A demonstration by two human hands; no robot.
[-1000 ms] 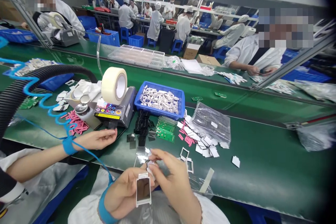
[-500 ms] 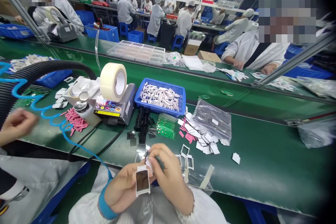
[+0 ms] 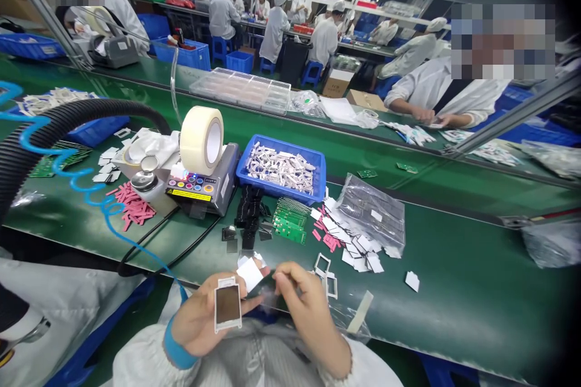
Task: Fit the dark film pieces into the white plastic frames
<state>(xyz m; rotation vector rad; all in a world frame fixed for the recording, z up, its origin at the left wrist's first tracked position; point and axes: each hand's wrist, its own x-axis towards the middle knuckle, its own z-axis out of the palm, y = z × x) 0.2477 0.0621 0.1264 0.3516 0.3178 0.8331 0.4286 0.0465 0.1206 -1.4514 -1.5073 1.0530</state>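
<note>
My left hand (image 3: 204, 317) holds a small white-framed screen module (image 3: 227, 305) flat on its palm and fingers, with a white paper tab (image 3: 250, 273) sticking up at its top right. My right hand (image 3: 305, 305) is closed in a pinch on a clear film (image 3: 267, 296) stretched between the two hands. Both hands hover at the near edge of the green belt (image 3: 454, 290). Loose white frames (image 3: 325, 272) lie just beyond my right hand.
A tape dispenser with a big tape roll (image 3: 201, 140) stands behind, beside a blue bin of white parts (image 3: 282, 169). Green circuit boards (image 3: 288, 222), black parts (image 3: 249, 217), pink and white tabs (image 3: 349, 242) and a plastic bag (image 3: 372, 205) lie on the belt. Co-workers sit across.
My hands have drawn apart: the left with the module moved left, the right pulled the clear film off to the right. The neighbour's hand at the left has left the view.
</note>
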